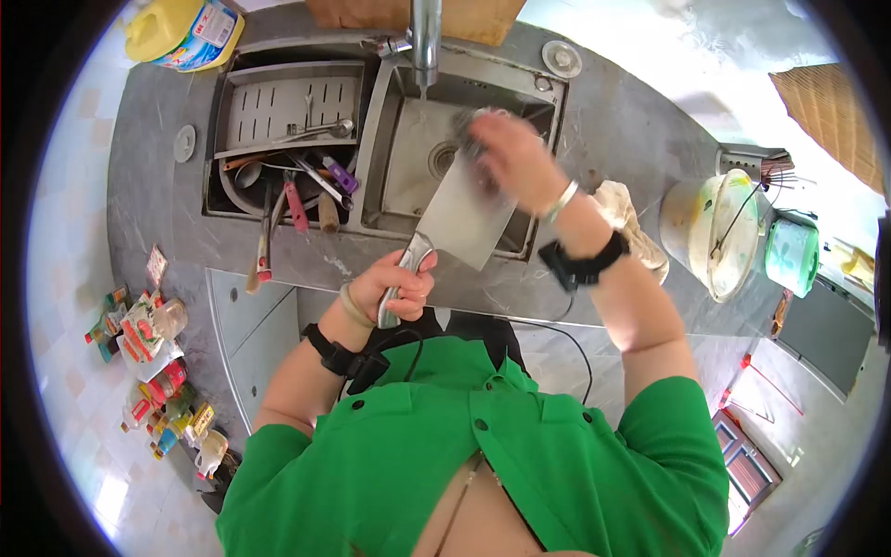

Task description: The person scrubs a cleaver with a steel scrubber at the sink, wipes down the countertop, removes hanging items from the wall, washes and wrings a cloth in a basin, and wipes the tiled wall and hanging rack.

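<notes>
My left hand (404,283) is wrapped around the metal handle of a cleaver (467,218), whose broad blade reaches over the front edge of the sink (369,176). At the far end of the blade is my right hand (522,162), blurred by motion, with its fingers closed over a dark grey scouring pad (464,125). The pad looks like steel wool, though the blur hides its detail. Above the basin a chrome faucet (425,46) points down, and a little water seems to leave its spout.
Left of the basin are a slotted drain tray (251,100) with spoons and a compartment of utensils, including a purple-handled peeler (340,174). A cloth (622,218) and a white bucket (691,227) stand to the right. A yellow jug (190,35) is at the back left.
</notes>
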A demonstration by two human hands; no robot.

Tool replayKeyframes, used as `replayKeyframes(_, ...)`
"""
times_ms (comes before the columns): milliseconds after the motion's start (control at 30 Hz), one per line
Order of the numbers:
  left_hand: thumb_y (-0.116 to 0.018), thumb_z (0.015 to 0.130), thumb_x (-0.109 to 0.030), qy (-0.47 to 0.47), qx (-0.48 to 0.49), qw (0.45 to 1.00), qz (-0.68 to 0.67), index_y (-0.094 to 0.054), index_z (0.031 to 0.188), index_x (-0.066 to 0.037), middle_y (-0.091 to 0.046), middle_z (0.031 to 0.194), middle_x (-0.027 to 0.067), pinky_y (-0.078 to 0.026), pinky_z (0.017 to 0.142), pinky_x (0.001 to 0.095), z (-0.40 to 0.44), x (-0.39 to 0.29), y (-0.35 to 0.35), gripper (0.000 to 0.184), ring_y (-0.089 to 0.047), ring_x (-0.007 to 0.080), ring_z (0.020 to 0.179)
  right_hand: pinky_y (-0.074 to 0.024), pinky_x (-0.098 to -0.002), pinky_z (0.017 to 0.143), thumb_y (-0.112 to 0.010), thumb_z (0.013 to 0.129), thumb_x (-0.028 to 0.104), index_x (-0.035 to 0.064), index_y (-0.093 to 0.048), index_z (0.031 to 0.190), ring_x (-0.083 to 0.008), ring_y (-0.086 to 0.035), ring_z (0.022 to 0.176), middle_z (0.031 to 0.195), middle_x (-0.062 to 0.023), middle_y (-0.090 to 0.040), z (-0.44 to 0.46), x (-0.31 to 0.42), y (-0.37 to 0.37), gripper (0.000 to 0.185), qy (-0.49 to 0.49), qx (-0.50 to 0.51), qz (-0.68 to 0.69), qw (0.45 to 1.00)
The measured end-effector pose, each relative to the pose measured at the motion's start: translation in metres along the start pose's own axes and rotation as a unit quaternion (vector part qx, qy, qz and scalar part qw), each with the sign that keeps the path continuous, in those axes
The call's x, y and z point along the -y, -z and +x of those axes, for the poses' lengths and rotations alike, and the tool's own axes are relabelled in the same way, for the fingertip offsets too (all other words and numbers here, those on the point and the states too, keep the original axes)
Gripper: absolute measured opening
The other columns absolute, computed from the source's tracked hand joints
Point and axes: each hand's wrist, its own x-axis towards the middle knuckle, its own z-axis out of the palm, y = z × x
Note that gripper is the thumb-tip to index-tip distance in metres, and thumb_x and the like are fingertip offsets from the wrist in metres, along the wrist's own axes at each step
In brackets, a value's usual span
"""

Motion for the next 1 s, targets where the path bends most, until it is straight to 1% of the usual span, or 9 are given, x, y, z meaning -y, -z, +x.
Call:
replayKeyframes(67,-0.052,0.079,-0.002,-0.007,-0.012,1.0,0.009,-0.04,0.092,-0.011,-0.039,0.055,-0.0006,-0.021,0.035,0.0228,-0.003,-0.002,0.002,0.02,-0.033,0.0055,0.033,-0.043,-0.0386,0.088,-0.059,0.074,0.005,0.0004,-0.056,0.107,-0.0333,-0.051,0.102,0.113,-0.0183,-0.053,-0.018,0.037,-0.007,0.034,0.008,0.06,0.051,0.997)
replayKeyframes(233,-0.052,0.078,-0.001,-0.008,-0.01,1.0,0.019,-0.04,0.092,-0.012,-0.039,0.055,-0.0002,-0.021,0.035,0.0226,-0.005,-0.005,0.0,0.021,-0.034,0.0059,0.033,-0.0424,-0.04,0.089,-0.06,0.074,0.005,0.0,-0.056,0.109,-0.0373,-0.05,0.104,0.115,-0.0193,-0.052,-0.005,-0.025,0.005,0.036,-0.084,-0.064,-0.027,0.994)
replayKeyframes(267,-0.051,0.078,-0.001,-0.013,-0.005,1.0,0.013,-0.039,0.092,-0.012,-0.039,0.055,-0.0001,-0.021,0.035,0.0226,-0.002,-0.007,0.0,0.021,-0.034,0.0059,0.033,-0.0416,-0.0399,0.091,-0.059,0.072,0.004,-0.0007,-0.055,0.109,-0.0375,-0.05,0.105,0.115,-0.0197,-0.053,-0.006,-0.002,-0.002,0.037,-0.032,-0.051,-0.037,0.997)
replayKeyframes(333,-0.051,0.078,-0.001,-0.016,-0.009,1.0,0.007,-0.039,0.092,-0.012,-0.039,0.055,0.0,-0.021,0.035,0.0226,-0.005,-0.009,0.001,0.021,-0.034,0.006,0.033,-0.0354,-0.0383,0.1,-0.058,0.074,0.0,0.0008,-0.053,0.115,-0.0325,-0.044,0.117,0.123,-0.0174,-0.05,-0.013,0.04,-0.001,0.041,-0.076,0.058,0.089,0.991)
replayKeyframes(467,-0.051,0.079,-0.001,-0.026,-0.01,0.999,0.015,-0.041,0.092,-0.011,-0.039,0.057,0.0003,-0.021,0.036,0.0234,-0.003,-0.012,-0.001,0.019,-0.034,0.0066,0.035,-0.0378,-0.0398,0.097,-0.058,0.075,0.001,0.0012,-0.053,0.115,-0.0333,-0.047,0.113,0.12,-0.0178,-0.051,-0.005,-0.027,0.0,0.04,-0.152,-0.066,0.02,0.986)
replayKeyframes(600,-0.051,0.08,-0.001,-0.039,-0.046,0.998,0.025,-0.043,0.094,-0.011,-0.039,0.058,0.0005,-0.023,0.038,0.0237,0.006,-0.025,-0.009,0.018,-0.033,0.0073,0.036,-0.0411,-0.0404,0.091,-0.059,0.07,0.001,0.0054,-0.053,0.118,-0.0342,-0.05,0.107,0.124,-0.0153,-0.049,-0.015,0.066,-0.025,0.048,0.032,0.023,0.058,0.998)
replayKeyframes(733,-0.05,0.083,-0.003,-0.053,0.003,0.997,0.061,-0.044,0.096,-0.01,-0.038,0.059,0.0001,-0.024,0.039,0.0241,0.019,-0.037,-0.007,0.016,-0.033,0.0075,0.036,-0.0425,-0.0389,0.087,-0.058,0.068,-0.003,0.0042,-0.052,0.118,-0.034,-0.051,0.101,0.123,-0.0153,-0.049,-0.01,0.051,-0.013,0.05,-0.087,-0.045,0.065,0.993)
replayKeyframes(933,-0.047,0.082,-0.002,-0.084,0.05,0.995,0.028,-0.045,0.097,-0.011,-0.038,0.058,-0.0006,-0.024,0.039,0.0246,0.028,-0.042,0.0,0.017,-0.034,0.0067,0.037,-0.0425,-0.0394,0.084,-0.056,0.07,-0.001,0.0003,-0.052,0.112,-0.0355,-0.051,0.095,0.119,-0.0156,-0.05,-0.019,0.037,-0.003,0.042,-0.07,-0.066,0.0,0.995)
replayKeyframes(1000,-0.047,0.082,-0.002,-0.093,0.059,0.994,0.024,-0.046,0.098,-0.011,-0.038,0.058,-0.0007,-0.024,0.04,0.0244,0.03,-0.045,0.0,0.018,-0.034,0.0065,0.037,-0.0428,-0.0393,0.083,-0.056,0.07,-0.002,0.0,-0.052,0.112,-0.0355,-0.051,0.095,0.117,-0.016,-0.051,-0.025,0.048,-0.011,0.042,-0.001,-0.068,-0.012,0.998)
